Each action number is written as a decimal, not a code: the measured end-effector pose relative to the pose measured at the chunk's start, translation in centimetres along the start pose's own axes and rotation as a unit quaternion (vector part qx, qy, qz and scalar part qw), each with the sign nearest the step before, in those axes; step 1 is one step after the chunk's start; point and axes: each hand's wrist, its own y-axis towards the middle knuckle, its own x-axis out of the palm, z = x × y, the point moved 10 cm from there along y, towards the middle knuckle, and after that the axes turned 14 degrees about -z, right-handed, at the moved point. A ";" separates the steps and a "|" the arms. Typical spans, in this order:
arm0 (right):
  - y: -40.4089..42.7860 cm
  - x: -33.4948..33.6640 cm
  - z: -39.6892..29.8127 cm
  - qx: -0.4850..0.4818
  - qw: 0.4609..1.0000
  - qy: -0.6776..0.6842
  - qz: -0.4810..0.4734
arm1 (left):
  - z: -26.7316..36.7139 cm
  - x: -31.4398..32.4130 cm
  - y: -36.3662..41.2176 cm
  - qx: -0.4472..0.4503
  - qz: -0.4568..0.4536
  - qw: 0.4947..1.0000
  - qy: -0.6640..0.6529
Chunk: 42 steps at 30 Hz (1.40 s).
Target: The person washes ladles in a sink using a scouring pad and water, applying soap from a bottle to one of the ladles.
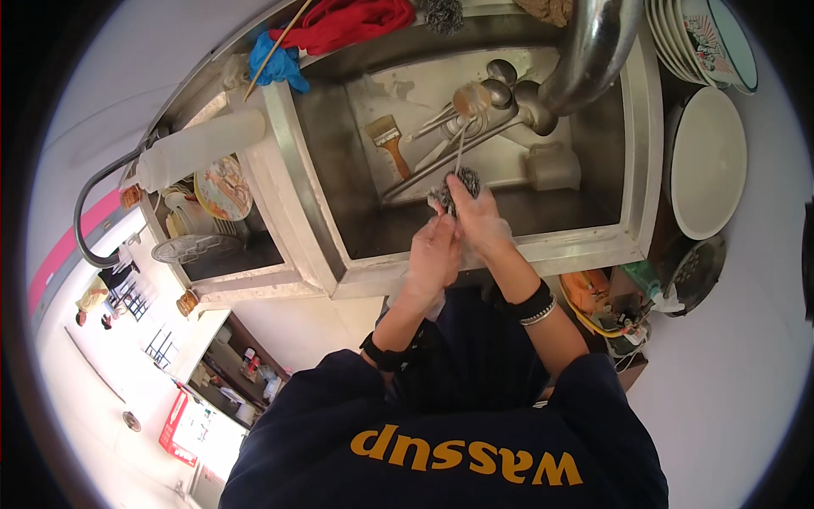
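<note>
Both my hands wear thin clear plastic gloves over the front edge of a stainless steel sink (559, 251). My right hand (478, 213) presses a steel wool scrubber (467, 181) around the thin handle of a utensil. This utensil (472, 100) has a rounded tan head that points away from me into the sink. My left hand (434, 251) is closed at the near end of the handle, which the fingers hide. Beyond them in the basin lie several steel ladles (533, 109), a flat brush (389, 141) with a wooden handle and a translucent plastic jug (553, 167).
A thick metal pipe (591, 57) hangs over the right of the basin. A white bowl (709, 162) and stacked bowls (690, 41) stand at right. A plastic bottle (203, 149) spans the smaller left basin, which holds dishes (224, 188). Red cloth (356, 22) lies on the back rim.
</note>
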 end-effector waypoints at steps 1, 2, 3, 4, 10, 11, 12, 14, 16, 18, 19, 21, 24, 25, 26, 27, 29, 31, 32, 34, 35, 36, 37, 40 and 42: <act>-0.2 -0.3 0.2 0.000 1.000 0.000 0.003 | 0.0 -0.2 0.1 -0.001 -0.003 1.000 0.000; -0.4 -1.1 0.6 0.005 1.000 -0.021 0.014 | -1.0 -0.3 0.1 -0.037 -0.016 0.999 -0.016; -0.8 -1.8 1.2 0.013 0.999 -0.039 0.025 | -1.9 -0.3 -0.2 -0.076 -0.030 0.996 -0.032; -0.6 -2.4 2.0 0.014 0.999 -0.036 0.028 | -2.0 -0.4 -0.5 -0.080 -0.031 0.996 -0.030; 1.4 -9.4 3.4 -0.078 0.981 0.174 0.038 | -1.4 -0.6 -1.6 -0.068 -0.029 0.997 0.000; 1.3 -9.7 2.9 -0.106 0.961 0.254 0.039 | -1.7 -0.2 -1.9 -0.085 -0.043 0.995 -0.004; 1.1 -9.8 2.5 -0.135 0.933 0.331 0.041 | -2.0 0.3 -2.2 -0.102 -0.058 0.993 -0.008; 1.4 -9.2 2.0 -0.162 0.914 0.371 0.021 | -2.3 0.9 -2.6 -0.117 -0.066 0.991 -0.003; 1.4 -8.5 1.5 -0.188 0.893 0.410 -0.002 | -2.7 1.1 -3.0 -0.132 -0.070 0.989 0.002; 1.0 -6.5 -0.2 -0.218 0.871 0.424 -0.117 | -2.9 1.2 -3.1 -0.131 -0.071 0.989 -0.005; 1.3 -6.5 0.4 -0.219 0.870 0.427 -0.117 | -3.0 1.6 -3.3 -0.132 -0.070 0.989 -0.002; 1.5 -6.2 0.1 -0.283 0.852 0.412 -0.158 | -3.4 2.4 -3.7 -0.158 -0.071 0.985 0.008; 1.7 -6.4 0.1 -0.278 0.845 0.424 -0.169 | -3.6 2.2 -3.6 -0.146 -0.076 0.986 0.034; 1.5 -6.4 0.1 -0.278 0.845 0.425 -0.168 | -3.8 2.1 -3.6 -0.148 -0.077 0.985 0.035; 1.4 -6.7 0.3 -0.263 0.875 0.385 -0.131 | -3.8 2.2 -3.6 -0.147 -0.081 0.984 0.050; 1.2 -7.1 0.4 -0.246 0.901 0.343 -0.095 | -3.9 2.2 -3.7 -0.146 -0.085 0.983 0.064; 0.9 -7.1 0.2 -0.201 0.929 0.298 -0.088 | -3.9 1.9 -3.6 -0.119 -0.083 0.982 0.123; 0.2 -7.0 -0.6 -0.155 0.952 0.250 -0.079 | -4.2 1.9 -3.5 -0.090 -0.081 0.976 0.180; -0.3 -6.9 -1.1 -0.131 0.959 0.246 -0.043 | -3.2 1.6 -3.5 -0.037 -0.052 0.962 0.267; -0.7 -7.5 -0.9 -0.107 0.965 0.241 -0.002 | -2.4 1.5 -3.8 0.016 -0.027 0.936 0.350; -0.6 -7.7 -1.5 -0.122 0.981 0.152 -0.004 | -2.5 0.8 -4.1 0.000 -0.004 0.924 0.383; -0.3 -7.6 -1.7 -0.127 0.986 0.108 -0.007 | -2.4 0.0 -4.4 -0.016 0.021 0.909 0.416; -0.1 -7.6 -1.9 -0.134 0.989 0.063 -0.009 | -2.2 -0.3 -4.6 -0.017 0.022 0.908 0.417; 0.9 -8.0 -2.4 -0.192 0.980 -0.050 -0.024 | 0.2 0.0 -4.8 0.029 0.034 0.864 0.501; 2.3 -8.4 -1.1 -0.165 0.981 -0.103 -0.021 | 0.5 0.1 -4.8 -0.002 0.014 0.827 0.562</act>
